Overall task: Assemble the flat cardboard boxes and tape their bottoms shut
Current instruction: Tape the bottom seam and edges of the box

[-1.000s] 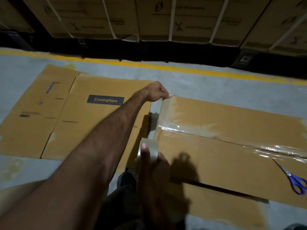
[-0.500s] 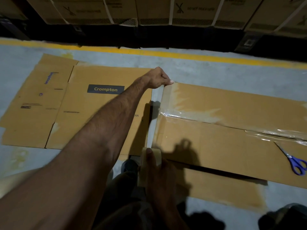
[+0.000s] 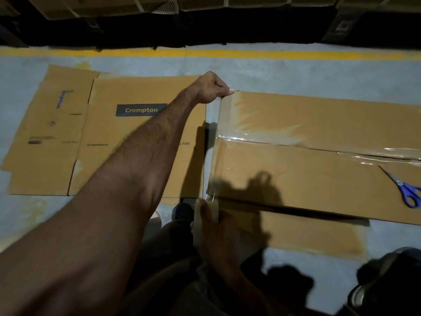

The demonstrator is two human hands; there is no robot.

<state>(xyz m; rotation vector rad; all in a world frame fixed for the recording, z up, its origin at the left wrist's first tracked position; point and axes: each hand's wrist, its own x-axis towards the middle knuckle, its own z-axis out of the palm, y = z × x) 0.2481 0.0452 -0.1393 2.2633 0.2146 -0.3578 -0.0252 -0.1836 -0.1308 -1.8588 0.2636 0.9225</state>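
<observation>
Nearby, scissors (image 3: 407, 192) lie on the box (image 3: 319, 174); left hand (image 3: 210, 88) pinches its corner, right hand (image 3: 216, 226) grips the tape roll (image 3: 197, 215).

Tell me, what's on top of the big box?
Blue scissors lie on the box, and shiny clear tape runs along its middle and left end. The left hand pinches the tape's far end. The inside is hidden.

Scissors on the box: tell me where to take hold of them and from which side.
Take the scissors by the blue loop handles, which lie at the near right end on the box. The closed blades point up and left toward the taped seam, so come from the near right, fingers into the loops. Both hands are busy now: the right hand holds the tape roll.
</observation>
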